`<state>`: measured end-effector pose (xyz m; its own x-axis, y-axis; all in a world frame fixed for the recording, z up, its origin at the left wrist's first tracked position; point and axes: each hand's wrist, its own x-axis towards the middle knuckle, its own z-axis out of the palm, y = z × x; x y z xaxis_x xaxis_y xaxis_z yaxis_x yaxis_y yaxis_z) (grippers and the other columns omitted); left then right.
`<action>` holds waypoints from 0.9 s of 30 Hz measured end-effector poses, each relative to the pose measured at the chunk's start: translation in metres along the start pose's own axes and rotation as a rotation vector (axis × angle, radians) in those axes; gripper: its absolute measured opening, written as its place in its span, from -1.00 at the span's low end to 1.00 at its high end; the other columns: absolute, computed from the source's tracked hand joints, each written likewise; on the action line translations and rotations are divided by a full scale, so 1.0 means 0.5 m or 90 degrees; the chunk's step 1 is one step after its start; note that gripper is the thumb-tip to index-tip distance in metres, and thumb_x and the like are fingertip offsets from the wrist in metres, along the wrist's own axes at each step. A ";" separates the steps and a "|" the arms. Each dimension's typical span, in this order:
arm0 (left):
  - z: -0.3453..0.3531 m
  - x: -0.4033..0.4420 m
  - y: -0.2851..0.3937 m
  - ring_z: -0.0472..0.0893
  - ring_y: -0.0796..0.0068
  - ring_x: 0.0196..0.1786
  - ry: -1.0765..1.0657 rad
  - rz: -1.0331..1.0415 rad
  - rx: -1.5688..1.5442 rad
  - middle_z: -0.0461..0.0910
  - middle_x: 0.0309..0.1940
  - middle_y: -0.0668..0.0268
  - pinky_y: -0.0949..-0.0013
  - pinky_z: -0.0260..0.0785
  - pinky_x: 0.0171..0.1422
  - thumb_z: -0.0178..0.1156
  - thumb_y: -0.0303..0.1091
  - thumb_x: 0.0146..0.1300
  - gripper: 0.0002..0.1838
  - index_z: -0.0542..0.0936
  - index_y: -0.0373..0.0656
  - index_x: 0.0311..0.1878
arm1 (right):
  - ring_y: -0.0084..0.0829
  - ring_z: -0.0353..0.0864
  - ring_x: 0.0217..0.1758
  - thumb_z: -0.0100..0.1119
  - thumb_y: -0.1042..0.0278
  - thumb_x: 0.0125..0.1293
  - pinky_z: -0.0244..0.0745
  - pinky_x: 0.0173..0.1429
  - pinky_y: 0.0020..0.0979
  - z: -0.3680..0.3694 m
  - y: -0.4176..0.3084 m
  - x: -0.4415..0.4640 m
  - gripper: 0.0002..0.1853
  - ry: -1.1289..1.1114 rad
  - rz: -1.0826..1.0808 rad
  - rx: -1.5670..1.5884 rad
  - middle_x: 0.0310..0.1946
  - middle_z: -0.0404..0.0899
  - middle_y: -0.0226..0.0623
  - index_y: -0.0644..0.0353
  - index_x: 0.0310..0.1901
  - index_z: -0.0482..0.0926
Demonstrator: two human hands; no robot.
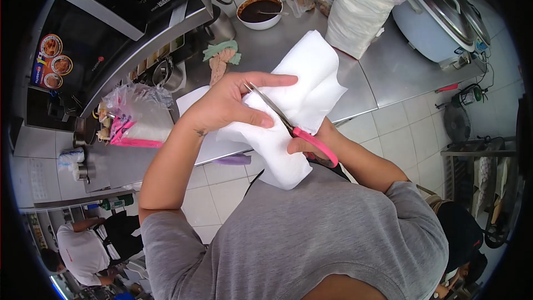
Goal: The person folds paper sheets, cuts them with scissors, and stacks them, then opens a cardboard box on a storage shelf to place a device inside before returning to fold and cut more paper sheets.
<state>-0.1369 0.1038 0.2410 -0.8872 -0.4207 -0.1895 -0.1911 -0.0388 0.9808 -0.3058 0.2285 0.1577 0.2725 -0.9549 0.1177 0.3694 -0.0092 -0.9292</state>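
My left hand (226, 100) grips a stack of soft white paper sheets (313, 72), its thumb and index finger spread over the top. The paper is held over the front edge of the steel counter, with one part hanging toward my body. My right hand (328, 133) is closed around the pink handles of a pair of scissors (315, 143). The metal blades lie across the paper, their tips close to my left hand between thumb and index finger. Part of the right hand is hidden behind the paper and the handles.
On the steel counter (383, 78) stand a bowl of dark sauce (260, 11), a tall plastic-wrapped white pack (355, 16), a large lidded cooker (427, 28), crumpled cloths (222, 55) and a pink-edged plastic pack (144, 119). A microwave (83, 44) sits upper left. Co-workers (89, 250) stand on both sides.
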 end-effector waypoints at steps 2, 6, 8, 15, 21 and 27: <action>0.003 0.000 0.003 0.53 0.56 0.06 -0.007 0.003 -0.002 0.57 0.11 0.31 0.45 0.33 0.22 0.48 -0.59 -0.23 -0.24 0.52 -0.23 0.20 | -0.28 0.38 0.30 0.52 -0.05 -0.05 0.36 0.30 -0.27 -0.005 0.005 -0.001 0.04 0.003 0.030 -0.004 0.23 0.37 -0.16 0.24 0.37 0.14; 0.001 0.010 -0.010 0.54 0.58 0.04 -0.012 0.002 0.011 0.58 0.08 0.29 0.46 0.33 0.21 0.47 -0.60 -0.22 -0.25 0.52 -0.23 0.20 | -0.33 0.43 0.23 0.50 -0.02 0.00 0.42 0.23 -0.30 -0.029 0.023 -0.001 -0.04 -0.013 0.093 -0.048 0.18 0.39 -0.18 0.25 0.34 0.19; 0.004 0.016 -0.020 0.54 0.58 0.04 -0.023 -0.003 0.006 0.59 0.07 0.28 0.47 0.34 0.21 0.47 -0.60 -0.21 -0.25 0.52 -0.23 0.21 | -0.35 0.45 0.20 0.49 -0.01 0.02 0.45 0.19 -0.30 -0.031 0.022 -0.002 -0.08 0.007 0.097 -0.056 0.16 0.41 -0.19 0.25 0.32 0.22; 0.002 0.026 -0.021 0.53 0.53 0.09 -0.044 -0.018 -0.002 0.57 0.12 0.26 0.43 0.29 0.27 0.48 -0.59 -0.22 -0.23 0.51 -0.23 0.21 | -0.43 0.51 -0.03 0.48 0.11 0.02 0.48 -0.06 -0.38 -0.022 0.033 0.005 -0.23 0.074 0.093 -0.039 -0.04 0.48 -0.26 0.27 0.20 0.32; 0.006 0.041 -0.061 0.50 0.52 0.15 -0.051 -0.005 -0.028 0.53 0.17 0.28 0.42 0.24 0.32 0.48 -0.58 -0.24 -0.20 0.49 -0.22 0.24 | -0.49 0.54 -0.23 0.45 0.24 0.02 0.48 -0.26 -0.45 -0.037 0.035 0.011 -0.37 0.057 0.190 -0.038 -0.21 0.50 -0.31 0.28 0.10 0.41; -0.061 0.057 -0.183 0.51 0.56 0.07 0.019 -0.100 -0.143 0.54 0.11 0.37 0.52 0.30 0.24 0.39 -0.63 -0.15 -0.21 0.45 -0.15 0.29 | -0.61 0.37 -0.67 0.43 0.14 0.08 0.29 -0.61 -0.53 -0.163 0.045 -0.047 -0.53 -0.081 0.328 -0.175 -0.52 0.49 -0.42 0.26 -0.07 0.53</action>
<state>-0.1317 0.0678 0.1475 -0.8402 -0.4204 -0.3425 -0.2249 -0.3046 0.9256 -0.3762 0.2265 0.1054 0.4664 -0.8136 -0.3473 -0.0777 0.3534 -0.9322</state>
